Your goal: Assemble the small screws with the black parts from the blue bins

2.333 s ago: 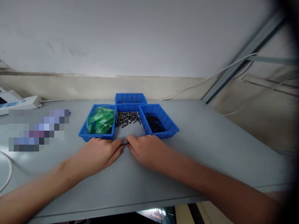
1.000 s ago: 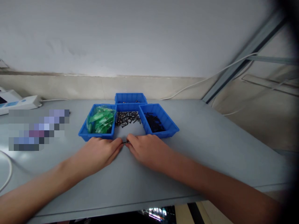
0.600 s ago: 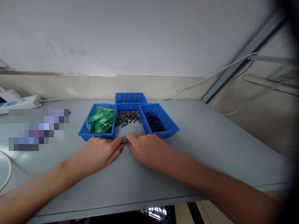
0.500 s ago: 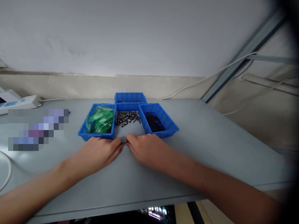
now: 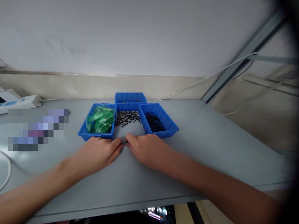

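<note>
A thin black screw (image 5: 124,142) spans the small gap between my two hands, low over the table. One end is pinched between the thumb and fingers of my left hand (image 5: 99,153). At the other end, my right hand (image 5: 149,150) pinches it too; both ends are hidden by the fingertips. Just beyond lies a loose pile of dark screws (image 5: 127,118) on the table. Close by my left knuckles is a blue bin (image 5: 95,136) with green plastic bags (image 5: 101,119). Near my right hand, another blue bin (image 5: 167,133) contains small black pieces (image 5: 153,122).
A third blue bin (image 5: 130,97) stands behind the pile, holding small parts. On the left are a white power strip (image 5: 21,104) and a blurred-out object (image 5: 39,130). A white cable (image 5: 198,81) runs to a metal frame (image 5: 233,70) at right.
Almost nothing differs. Both hands stay in place around the screw, with only a very slight shift of the right fingers.
</note>
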